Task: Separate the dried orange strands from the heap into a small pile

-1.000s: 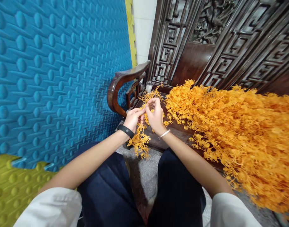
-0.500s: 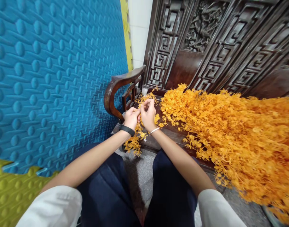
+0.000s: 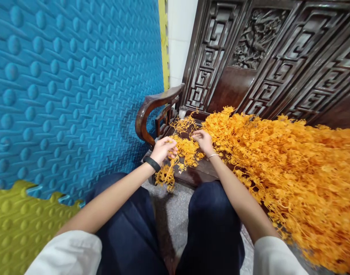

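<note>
My left hand [image 3: 162, 149], a black band at its wrist, is closed on an orange artificial flower sprig [image 3: 165, 176] that hangs down past the seat edge. My right hand [image 3: 204, 141], with a pale bracelet, has its thumb and fingers pinched together over the seat. Whatever it may hold is too small to make out. Between and behind the hands lie a small pile of orange sprig pieces [image 3: 189, 150] and a tangle of thin bare orange stems [image 3: 183, 124].
A large heap of orange artificial sprigs [image 3: 300, 168] covers the right side of the dark wooden bench [image 3: 197, 173]. The bench has a curved armrest [image 3: 143, 118] and a carved back [image 3: 232, 88]. A small white cup [image 3: 182, 112] stands behind. Blue foam matting [image 3: 71, 84] rises at left.
My hands were together and have moved apart, the right one going rightward. The sprig stays in my left hand. The whole view has shifted slightly.
</note>
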The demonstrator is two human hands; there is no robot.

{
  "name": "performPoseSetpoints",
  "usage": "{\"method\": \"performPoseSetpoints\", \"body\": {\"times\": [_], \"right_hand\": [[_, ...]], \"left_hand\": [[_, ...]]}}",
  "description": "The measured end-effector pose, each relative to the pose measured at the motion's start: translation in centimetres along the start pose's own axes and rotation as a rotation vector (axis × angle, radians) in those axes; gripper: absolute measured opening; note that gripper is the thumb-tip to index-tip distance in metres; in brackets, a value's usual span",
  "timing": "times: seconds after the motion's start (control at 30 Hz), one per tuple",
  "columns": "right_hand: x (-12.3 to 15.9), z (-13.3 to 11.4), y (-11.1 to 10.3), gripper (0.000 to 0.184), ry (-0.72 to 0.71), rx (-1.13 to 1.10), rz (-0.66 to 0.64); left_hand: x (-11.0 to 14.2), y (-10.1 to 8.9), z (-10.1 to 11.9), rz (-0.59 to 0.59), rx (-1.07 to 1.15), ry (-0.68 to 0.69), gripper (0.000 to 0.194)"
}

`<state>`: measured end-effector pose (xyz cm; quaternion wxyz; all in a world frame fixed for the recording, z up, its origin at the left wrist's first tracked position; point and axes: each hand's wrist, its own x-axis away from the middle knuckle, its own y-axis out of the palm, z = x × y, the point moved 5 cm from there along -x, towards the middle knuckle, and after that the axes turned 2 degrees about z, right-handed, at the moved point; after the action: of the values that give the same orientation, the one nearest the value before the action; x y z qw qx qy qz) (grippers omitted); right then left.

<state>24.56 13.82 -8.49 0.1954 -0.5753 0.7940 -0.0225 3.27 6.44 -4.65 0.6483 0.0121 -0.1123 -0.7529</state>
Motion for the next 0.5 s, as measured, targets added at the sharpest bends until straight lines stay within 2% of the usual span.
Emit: {"method": "performPoseSetpoints", "body": {"times": [0.17,0.3,0.4,0.47,0.5], "right_hand": [[0.5,0.5,0.2,0.015,0.006,0.047,-0.100],[0.8,0.1,0.3,0.034,-0.032,0.140,-0.180],[1.2,-1.5,0.5,0.040,-0.125,0.204,-0.174],[1.8,-3.0,0.8,0.035,-0.136,0.124,-0.180],[2.3,-3.8,1.3,0.035,-0.110,0.058,-0.232]], "left_hand": [[0.6,-0.8,0.4,-0.060,-0.104,-0.021,0.017],[1.1,-1.1,0.4,-0.183,-0.165,-0.037,0.016],[1.6,-1.4,0.7,-0.252,-0.189,-0.044,0.019],[2.0,-1.5,0.8,-0.289,-0.183,-0.076,0.019],[2.2,-1.6,0.8,-0.300,-0.176,-0.089,0.019]]}}
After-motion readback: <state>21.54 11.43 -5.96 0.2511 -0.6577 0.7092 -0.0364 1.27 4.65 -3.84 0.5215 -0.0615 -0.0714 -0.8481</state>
